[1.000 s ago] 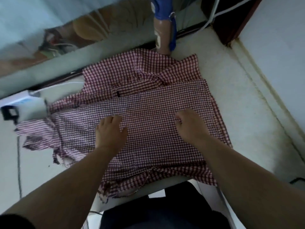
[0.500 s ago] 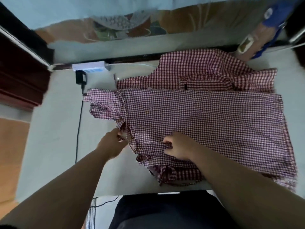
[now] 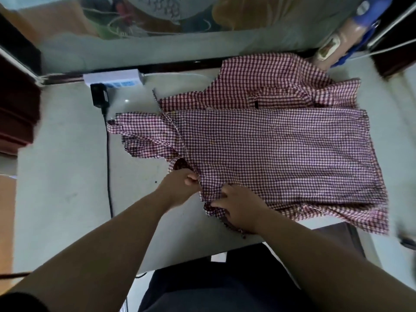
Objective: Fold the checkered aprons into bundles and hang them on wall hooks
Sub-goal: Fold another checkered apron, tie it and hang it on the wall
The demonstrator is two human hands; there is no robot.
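Note:
A red-and-white checkered apron (image 3: 281,154) lies spread flat over the pale table (image 3: 63,176), its narrow end bunched toward the left. A second checkered apron (image 3: 270,86) lies partly under it at the back. My left hand (image 3: 180,188) pinches the cloth's near-left edge. Just to its right, my right hand (image 3: 238,206) grips a bunched fold of the same apron near the table's front edge. No wall hooks are in view.
A white power strip (image 3: 112,78) with a black plug (image 3: 99,97) sits at the back left; its black cable (image 3: 109,165) runs down the table toward me. A blue-and-tan bottle-like object (image 3: 351,37) lies at the back right. Dark furniture (image 3: 15,97) stands at left.
A second ago both hands lay flat on the middle of the apron. They have since moved to its near-left edge and taken hold of the cloth; the view swung left.

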